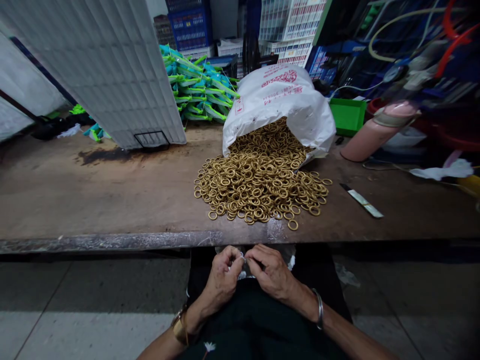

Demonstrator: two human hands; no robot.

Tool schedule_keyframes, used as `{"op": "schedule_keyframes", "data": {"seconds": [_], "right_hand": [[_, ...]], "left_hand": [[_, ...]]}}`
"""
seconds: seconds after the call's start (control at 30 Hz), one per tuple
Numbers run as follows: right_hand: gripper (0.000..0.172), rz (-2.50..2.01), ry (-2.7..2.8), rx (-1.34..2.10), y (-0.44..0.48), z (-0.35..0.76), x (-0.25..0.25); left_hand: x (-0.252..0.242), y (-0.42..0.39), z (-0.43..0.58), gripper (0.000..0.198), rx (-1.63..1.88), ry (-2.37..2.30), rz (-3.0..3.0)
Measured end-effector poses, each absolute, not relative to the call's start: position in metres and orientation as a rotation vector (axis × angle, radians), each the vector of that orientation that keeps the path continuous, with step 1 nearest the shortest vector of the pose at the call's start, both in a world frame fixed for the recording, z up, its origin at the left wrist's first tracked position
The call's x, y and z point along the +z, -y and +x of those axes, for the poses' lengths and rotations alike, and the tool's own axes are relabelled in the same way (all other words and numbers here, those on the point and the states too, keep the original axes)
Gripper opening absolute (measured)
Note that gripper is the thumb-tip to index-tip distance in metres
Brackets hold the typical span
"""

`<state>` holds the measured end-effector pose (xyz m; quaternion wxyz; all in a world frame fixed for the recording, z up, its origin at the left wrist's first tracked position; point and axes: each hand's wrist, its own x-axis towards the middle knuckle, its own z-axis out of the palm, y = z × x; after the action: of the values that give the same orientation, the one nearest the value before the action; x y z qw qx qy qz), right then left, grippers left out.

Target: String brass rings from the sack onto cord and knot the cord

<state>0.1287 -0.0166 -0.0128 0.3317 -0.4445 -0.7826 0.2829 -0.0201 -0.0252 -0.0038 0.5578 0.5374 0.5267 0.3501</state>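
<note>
My left hand (225,272) and my right hand (272,272) are close together over my lap, just below the table's front edge. Thumb and fingers of each are pinched, and their tips nearly meet at a small whitish piece (242,257) too small to make out. Beneath them, a crumpled clear plastic bag (291,256) partly shows on my lap. Ahead on the table lies a heap of gold-coloured rings (258,187), spilling from the mouth of a white sack (277,97) with red print.
On the brown table (93,200) lies a slim pale cutter (362,200) at right. A grey ribbed panel (112,70) stands at left, beside green-and-blue plastic pieces (200,90). Back right are a green tray (348,116) and a pink bottle (378,131). Stacked crates (287,25) stand behind.
</note>
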Motion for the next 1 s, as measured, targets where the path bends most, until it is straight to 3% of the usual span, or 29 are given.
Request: {"op": "schedule_keyframes", "data": {"seconds": [0.53, 1.0], "right_hand": [[0.02, -1.241, 1.849, 0.906, 0.0169, 0.1248, -0.0125], [0.016, -1.212, 1.905, 0.895, 0.0189, 0.1262, -0.015]], "left_hand": [[-0.0009, 0.0202, -0.0241, 0.024, 0.789, -1.076, 1.046], [-0.0073, 0.0233, -0.0265, 0.019, 0.819, -1.105, 1.197]]}}
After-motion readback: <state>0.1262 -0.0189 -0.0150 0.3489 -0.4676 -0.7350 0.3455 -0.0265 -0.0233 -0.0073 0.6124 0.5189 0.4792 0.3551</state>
